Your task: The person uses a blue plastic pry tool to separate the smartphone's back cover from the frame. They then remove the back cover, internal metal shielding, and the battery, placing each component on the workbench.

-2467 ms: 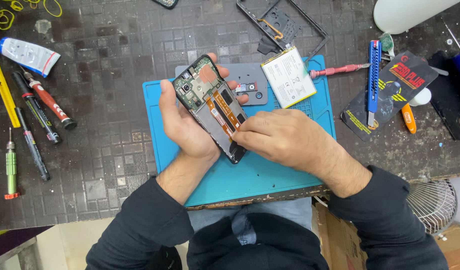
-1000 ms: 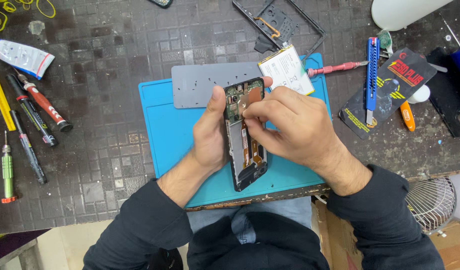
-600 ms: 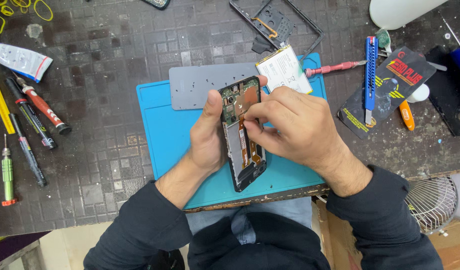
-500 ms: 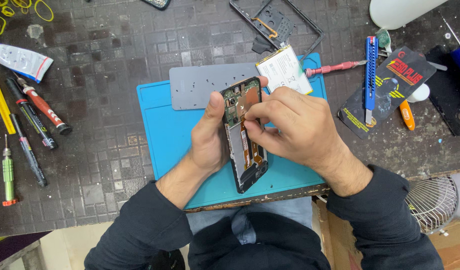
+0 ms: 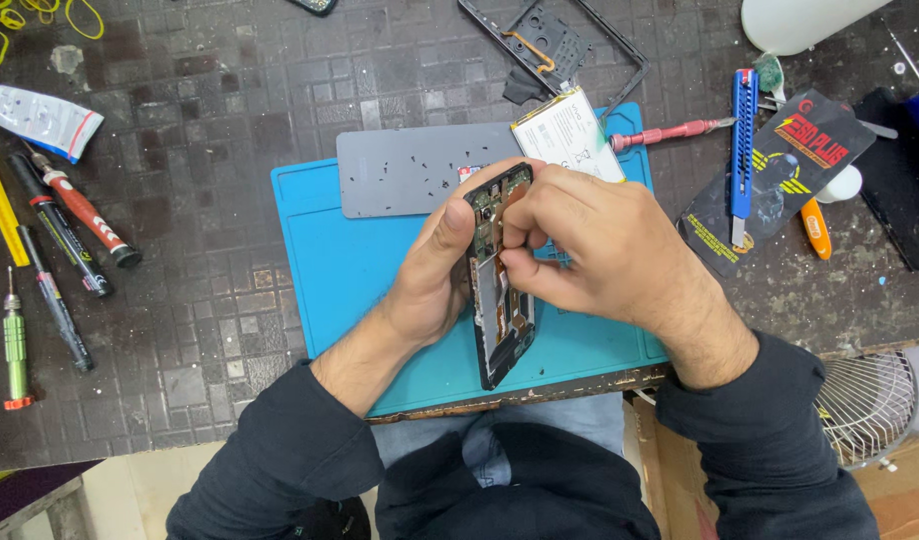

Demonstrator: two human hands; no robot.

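**A:** Item one, what the hands held?

**B:** An opened black smartphone with its back removed and circuit boards exposed (image 5: 498,290), standing on edge above the blue silicone work mat (image 5: 330,250). The left hand (image 5: 435,270) was wrapped round its left side, thumb laid along the upper edge. The right hand (image 5: 590,245) was curled over the upper part, fingertips pressed together in a pinch at the boards; what they pinched was hidden under the fingers.

**A:** Items on the mat?

**B:** A grey rectangular plate scattered with tiny dark screws (image 5: 410,165) at the far edge; beside it, a white flat battery pack (image 5: 565,135), its near corner covered by the right hand.

**A:** Farther off?

**B:** A black plastic phone frame (image 5: 560,45), cut off by the top border. To the right lay a red-handled screwdriver (image 5: 670,132), a blue utility knife (image 5: 744,130) and a black printed card packet (image 5: 780,170). To the left lay a white squeeze tube (image 5: 40,118), several pen-shaped tools (image 5: 65,235) and a green-handled precision driver (image 5: 15,345).

**A:** Anything unclear?

**B:** A wire fan guard (image 5: 870,405), near right, was only partly in view.
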